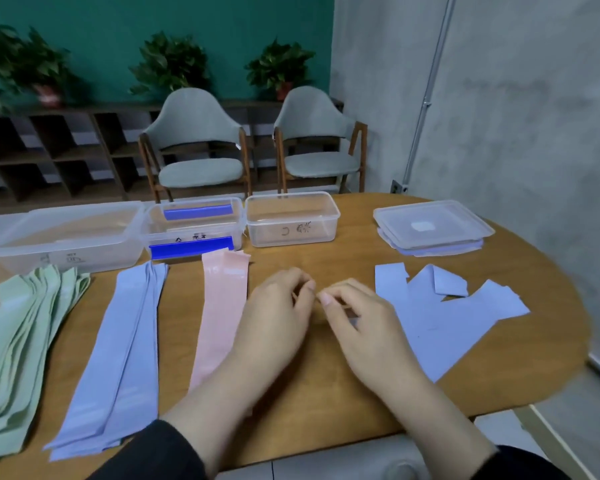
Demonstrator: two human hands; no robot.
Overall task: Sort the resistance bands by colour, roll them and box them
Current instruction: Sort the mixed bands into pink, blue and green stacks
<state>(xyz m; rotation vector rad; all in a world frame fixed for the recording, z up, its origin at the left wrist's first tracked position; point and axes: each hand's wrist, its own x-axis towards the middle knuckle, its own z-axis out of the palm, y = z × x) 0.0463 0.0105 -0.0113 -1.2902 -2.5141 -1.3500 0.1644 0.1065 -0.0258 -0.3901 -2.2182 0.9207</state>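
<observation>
Three stacks: green bands (25,334), lilac bands (118,355), pink bands (222,306), side by side on worktop (319,386).
Loose lilac bands (440,317): right of hands.
Left hand (274,313): fingers curled, contents unclear.
Right hand (364,323): likewise, fingertips nearly meeting.
Boxes: three clear tubs (291,220) behind, no lids.

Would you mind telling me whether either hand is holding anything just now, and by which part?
It cannot be told: the left hand and right hand meet fingertip to fingertip above the wooden table, perhaps pinching something too small to see.

An office-like meeting room: wooden table (326,393), two padded chairs (198,143), cubby shelving (49,150), potted plants (170,62).
</observation>
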